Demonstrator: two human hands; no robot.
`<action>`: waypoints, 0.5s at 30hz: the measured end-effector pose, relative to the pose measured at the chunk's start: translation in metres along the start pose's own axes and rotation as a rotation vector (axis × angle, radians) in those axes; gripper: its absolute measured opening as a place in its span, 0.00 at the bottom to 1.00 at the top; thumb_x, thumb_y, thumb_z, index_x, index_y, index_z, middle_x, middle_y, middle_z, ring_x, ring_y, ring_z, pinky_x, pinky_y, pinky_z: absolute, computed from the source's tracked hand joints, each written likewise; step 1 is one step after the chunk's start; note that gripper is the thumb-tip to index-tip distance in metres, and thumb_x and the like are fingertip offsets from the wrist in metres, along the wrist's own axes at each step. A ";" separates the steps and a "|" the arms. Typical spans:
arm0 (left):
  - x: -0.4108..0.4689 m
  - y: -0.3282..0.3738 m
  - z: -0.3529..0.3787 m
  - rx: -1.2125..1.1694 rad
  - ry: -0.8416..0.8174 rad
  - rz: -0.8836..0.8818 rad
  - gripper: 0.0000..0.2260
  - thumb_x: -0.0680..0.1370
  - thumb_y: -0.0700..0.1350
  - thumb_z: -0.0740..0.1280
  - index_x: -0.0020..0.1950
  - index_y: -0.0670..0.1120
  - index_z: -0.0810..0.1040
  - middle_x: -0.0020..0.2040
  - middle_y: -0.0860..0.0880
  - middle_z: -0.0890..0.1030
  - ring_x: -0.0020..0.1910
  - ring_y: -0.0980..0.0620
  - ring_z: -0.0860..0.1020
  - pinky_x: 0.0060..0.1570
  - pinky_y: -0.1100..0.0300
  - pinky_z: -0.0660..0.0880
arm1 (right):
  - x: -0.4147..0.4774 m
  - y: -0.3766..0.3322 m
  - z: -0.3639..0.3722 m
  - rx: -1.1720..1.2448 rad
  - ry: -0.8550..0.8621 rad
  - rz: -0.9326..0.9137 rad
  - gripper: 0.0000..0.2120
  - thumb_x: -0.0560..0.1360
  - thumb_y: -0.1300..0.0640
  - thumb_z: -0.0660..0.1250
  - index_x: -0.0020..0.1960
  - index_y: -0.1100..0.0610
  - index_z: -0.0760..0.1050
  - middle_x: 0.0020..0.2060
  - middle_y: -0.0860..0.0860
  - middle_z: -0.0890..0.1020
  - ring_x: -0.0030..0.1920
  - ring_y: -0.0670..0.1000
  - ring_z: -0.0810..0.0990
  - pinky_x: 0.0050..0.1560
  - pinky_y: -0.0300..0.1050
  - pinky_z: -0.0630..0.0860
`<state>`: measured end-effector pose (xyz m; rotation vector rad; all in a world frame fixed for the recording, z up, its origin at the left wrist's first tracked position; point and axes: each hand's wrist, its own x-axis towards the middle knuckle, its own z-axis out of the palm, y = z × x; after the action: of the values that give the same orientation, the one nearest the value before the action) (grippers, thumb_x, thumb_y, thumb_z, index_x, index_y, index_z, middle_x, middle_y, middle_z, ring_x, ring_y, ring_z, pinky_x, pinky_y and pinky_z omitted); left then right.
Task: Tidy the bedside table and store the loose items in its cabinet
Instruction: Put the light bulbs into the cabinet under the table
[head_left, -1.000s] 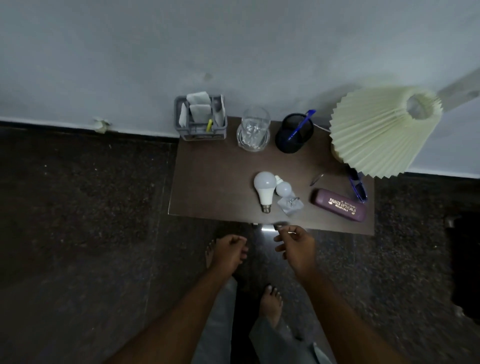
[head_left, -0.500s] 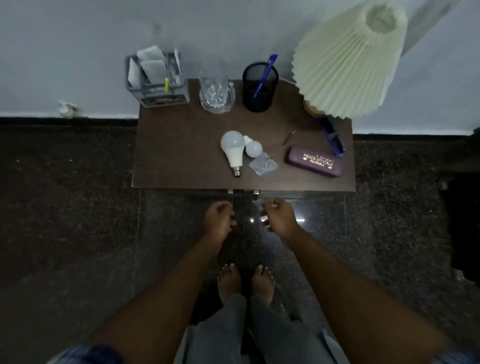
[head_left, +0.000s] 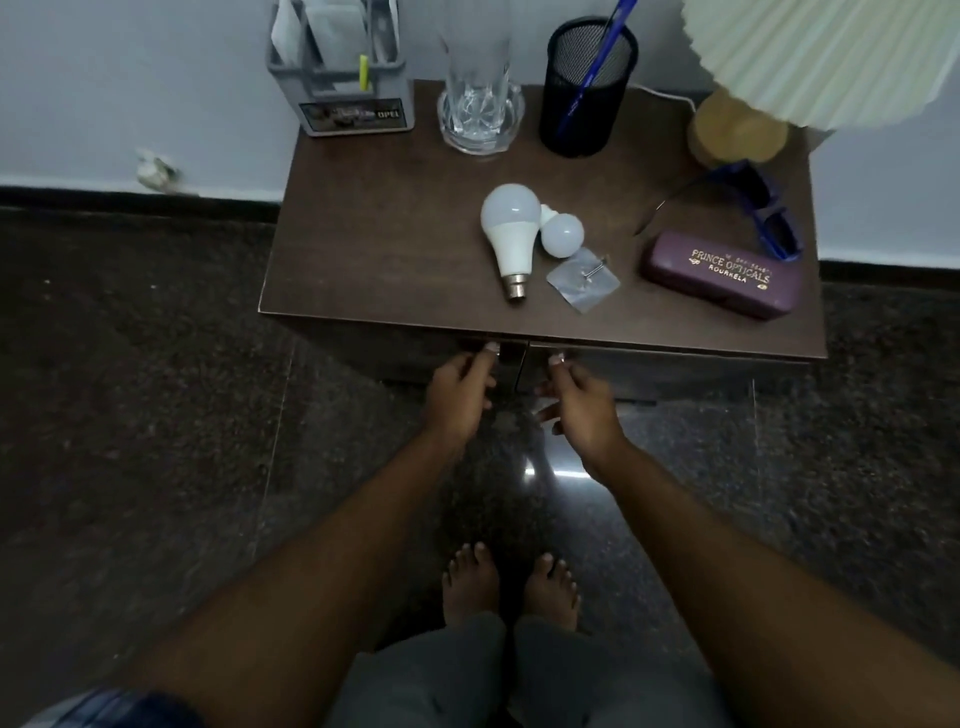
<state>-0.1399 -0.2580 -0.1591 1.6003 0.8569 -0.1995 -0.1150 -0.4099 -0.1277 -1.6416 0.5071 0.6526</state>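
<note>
Two hands meet at the cabinet (head_left: 675, 371) front, just under the desk (head_left: 374, 249) edge. The left hand (head_left: 462, 387) is curled, thumb tip on the left door handle (head_left: 498, 355), though I cannot tell whether that grip has closed. The right hand (head_left: 579, 402) touches the right door handle (head_left: 566, 358) with its thumb, fingers loose, holding nothing. Best to pinch both handles firmly and swing the doors apart evenly. On the desk lie two bulbs (head_left: 511, 228), a screw sachet (head_left: 582, 280) and a closed spectacle case (head_left: 722, 275). The mesh cup (head_left: 587, 104) holds a blue pen (head_left: 602, 52); the grey organiser (head_left: 343, 104) holds papers and a yellow marker (head_left: 364, 73).
</note>
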 end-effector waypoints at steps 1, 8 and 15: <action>0.000 -0.001 -0.001 0.002 0.000 0.018 0.21 0.73 0.68 0.64 0.41 0.51 0.81 0.35 0.50 0.82 0.26 0.55 0.77 0.21 0.68 0.68 | 0.000 0.004 -0.003 -0.022 -0.013 -0.018 0.21 0.84 0.50 0.59 0.58 0.69 0.76 0.42 0.60 0.79 0.37 0.58 0.75 0.24 0.38 0.69; -0.008 -0.001 -0.019 0.205 -0.006 -0.077 0.41 0.60 0.83 0.58 0.37 0.45 0.83 0.30 0.47 0.85 0.26 0.50 0.82 0.31 0.60 0.75 | -0.006 0.018 -0.029 -0.120 -0.146 0.006 0.35 0.77 0.31 0.58 0.54 0.64 0.82 0.48 0.64 0.85 0.36 0.56 0.80 0.33 0.41 0.72; -0.046 0.007 -0.039 0.370 -0.134 -0.221 0.38 0.63 0.79 0.60 0.43 0.44 0.82 0.34 0.44 0.86 0.28 0.46 0.80 0.39 0.58 0.74 | -0.031 0.020 -0.042 -0.277 -0.196 0.222 0.44 0.61 0.18 0.56 0.47 0.57 0.82 0.39 0.56 0.86 0.37 0.56 0.82 0.38 0.45 0.75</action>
<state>-0.1809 -0.2415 -0.1176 1.8061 0.9291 -0.6463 -0.1455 -0.4551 -0.1175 -1.7694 0.4755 1.0769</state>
